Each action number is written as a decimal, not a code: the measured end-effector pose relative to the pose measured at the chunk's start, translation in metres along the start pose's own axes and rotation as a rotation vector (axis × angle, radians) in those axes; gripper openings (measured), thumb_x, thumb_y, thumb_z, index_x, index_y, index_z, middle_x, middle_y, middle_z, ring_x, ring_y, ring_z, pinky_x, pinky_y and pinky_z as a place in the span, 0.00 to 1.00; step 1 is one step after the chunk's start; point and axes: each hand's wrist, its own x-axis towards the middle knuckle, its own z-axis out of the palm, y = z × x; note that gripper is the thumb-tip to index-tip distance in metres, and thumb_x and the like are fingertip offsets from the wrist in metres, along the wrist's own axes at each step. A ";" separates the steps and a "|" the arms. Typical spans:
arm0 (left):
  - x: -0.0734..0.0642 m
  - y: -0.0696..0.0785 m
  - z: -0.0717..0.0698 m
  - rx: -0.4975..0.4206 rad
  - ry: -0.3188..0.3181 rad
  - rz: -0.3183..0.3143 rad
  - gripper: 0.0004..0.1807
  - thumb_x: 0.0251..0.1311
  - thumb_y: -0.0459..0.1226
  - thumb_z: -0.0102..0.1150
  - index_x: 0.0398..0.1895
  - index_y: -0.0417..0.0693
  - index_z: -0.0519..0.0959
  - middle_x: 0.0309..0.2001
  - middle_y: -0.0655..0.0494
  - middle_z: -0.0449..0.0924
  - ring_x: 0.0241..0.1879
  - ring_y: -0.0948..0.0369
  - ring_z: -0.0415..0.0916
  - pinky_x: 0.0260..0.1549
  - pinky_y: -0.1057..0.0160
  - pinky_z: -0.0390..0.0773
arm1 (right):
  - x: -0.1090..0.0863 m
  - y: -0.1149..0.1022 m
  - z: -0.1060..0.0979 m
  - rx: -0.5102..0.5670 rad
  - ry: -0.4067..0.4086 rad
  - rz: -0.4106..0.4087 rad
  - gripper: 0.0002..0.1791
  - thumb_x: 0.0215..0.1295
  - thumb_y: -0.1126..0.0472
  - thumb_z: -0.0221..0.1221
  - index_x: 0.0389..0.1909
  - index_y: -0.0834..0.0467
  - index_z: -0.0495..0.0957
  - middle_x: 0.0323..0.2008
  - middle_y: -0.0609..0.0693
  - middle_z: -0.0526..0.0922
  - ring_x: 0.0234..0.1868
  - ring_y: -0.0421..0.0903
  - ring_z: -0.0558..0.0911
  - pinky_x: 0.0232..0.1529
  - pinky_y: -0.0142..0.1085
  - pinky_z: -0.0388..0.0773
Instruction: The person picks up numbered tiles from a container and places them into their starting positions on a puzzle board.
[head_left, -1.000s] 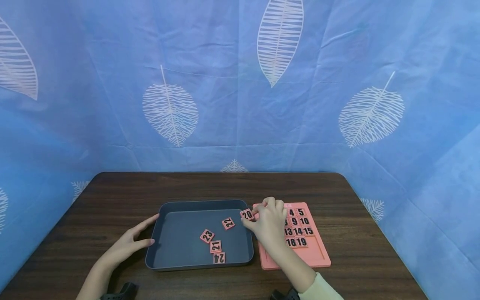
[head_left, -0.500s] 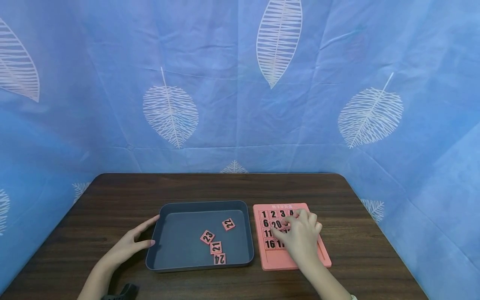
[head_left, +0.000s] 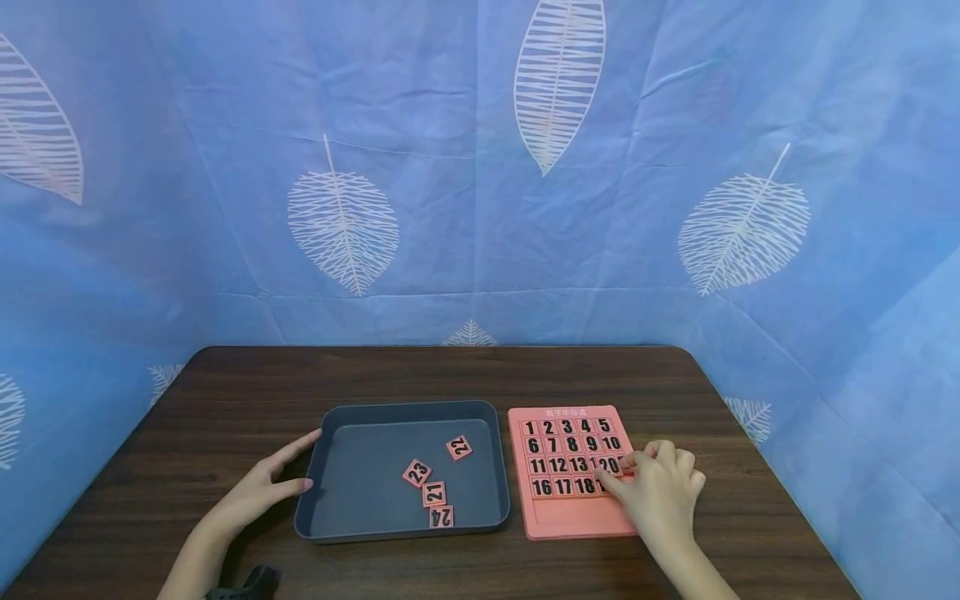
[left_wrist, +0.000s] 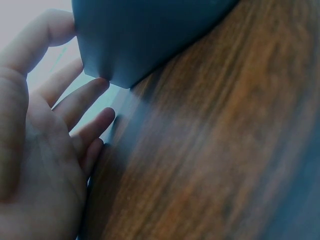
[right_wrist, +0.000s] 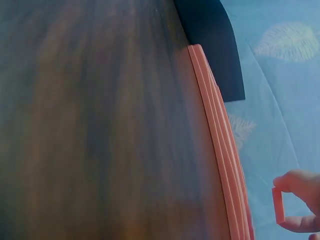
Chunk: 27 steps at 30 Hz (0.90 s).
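My right hand (head_left: pixel 663 493) pinches a pink number tile marked 20 (head_left: pixel 608 467) between thumb and finger. The tile is above the right side of the pink number board (head_left: pixel 573 518), covering part of the tiles there. In the right wrist view the tile (right_wrist: pixel 278 206) is seen edge-on, raised over the board's edge (right_wrist: pixel 220 140). Tiles 1 to 13 and 16 to 18 read clearly in their rows. My left hand (head_left: pixel 251 496) touches the left wall of the dark grey tray (head_left: pixel 356 475); in the left wrist view its fingers lie loosely against the tray's corner (left_wrist: pixel 125 45).
Inside the tray lie loose tiles 22 (head_left: pixel 459 447), 23 (head_left: pixel 417 473), 21 (head_left: pixel 433 493) and 24 (head_left: pixel 441 517), turned at different angles. Tray and board stand side by side on a dark wooden table (head_left: pixel 420 373). A blue leaf-print cloth (head_left: pixel 450 208) hangs behind.
My right hand has carried tile 20 rightward from above the tray's right edge, across the board, to the board's right side. The left hand and tray stay put.
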 end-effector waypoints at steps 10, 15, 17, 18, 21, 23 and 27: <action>0.000 -0.001 0.001 0.004 0.005 0.005 0.36 0.65 0.37 0.57 0.75 0.48 0.55 0.73 0.40 0.46 0.69 0.32 0.35 0.51 0.22 0.44 | -0.008 0.021 -0.004 -0.059 -0.088 0.082 0.20 0.45 0.46 0.73 0.22 0.59 0.80 0.40 0.64 0.68 0.43 0.65 0.61 0.37 0.57 0.54; 0.001 -0.001 0.002 0.006 0.006 -0.002 0.37 0.65 0.38 0.57 0.75 0.48 0.55 0.73 0.41 0.46 0.69 0.32 0.35 0.51 0.22 0.43 | -0.010 0.025 -0.003 -0.058 -0.124 0.104 0.22 0.46 0.43 0.72 0.23 0.58 0.81 0.40 0.65 0.68 0.43 0.65 0.60 0.37 0.57 0.55; 0.001 -0.001 0.002 0.010 0.007 -0.004 0.37 0.65 0.38 0.57 0.75 0.48 0.55 0.73 0.41 0.46 0.69 0.32 0.35 0.51 0.22 0.43 | -0.010 0.026 -0.003 -0.052 -0.137 0.109 0.22 0.47 0.42 0.71 0.23 0.58 0.81 0.40 0.65 0.68 0.43 0.66 0.60 0.37 0.57 0.55; 0.001 -0.001 0.002 0.010 0.007 -0.004 0.37 0.65 0.38 0.57 0.75 0.48 0.55 0.73 0.41 0.46 0.69 0.32 0.35 0.51 0.22 0.43 | -0.011 0.027 -0.002 -0.049 -0.140 0.109 0.22 0.47 0.42 0.71 0.24 0.58 0.81 0.40 0.65 0.68 0.43 0.66 0.61 0.37 0.57 0.55; 0.000 -0.001 0.002 0.007 0.004 -0.001 0.37 0.65 0.37 0.57 0.75 0.47 0.55 0.74 0.41 0.46 0.69 0.32 0.35 0.50 0.21 0.43 | -0.011 0.029 -0.001 -0.045 -0.135 0.104 0.22 0.47 0.42 0.71 0.24 0.58 0.80 0.40 0.65 0.68 0.42 0.65 0.61 0.36 0.56 0.55; 0.000 -0.002 0.002 0.002 0.000 0.004 0.36 0.65 0.37 0.57 0.75 0.47 0.55 0.74 0.41 0.46 0.69 0.32 0.35 0.50 0.21 0.43 | -0.012 0.030 0.000 -0.047 -0.123 0.097 0.21 0.46 0.43 0.72 0.23 0.58 0.80 0.39 0.64 0.68 0.41 0.64 0.61 0.36 0.55 0.55; 0.000 -0.002 0.002 -0.004 -0.003 0.016 0.36 0.66 0.36 0.56 0.75 0.47 0.54 0.73 0.41 0.46 0.69 0.32 0.35 0.50 0.21 0.43 | -0.011 0.032 0.002 -0.058 -0.107 0.081 0.21 0.45 0.45 0.74 0.26 0.59 0.81 0.39 0.64 0.68 0.42 0.65 0.62 0.36 0.55 0.56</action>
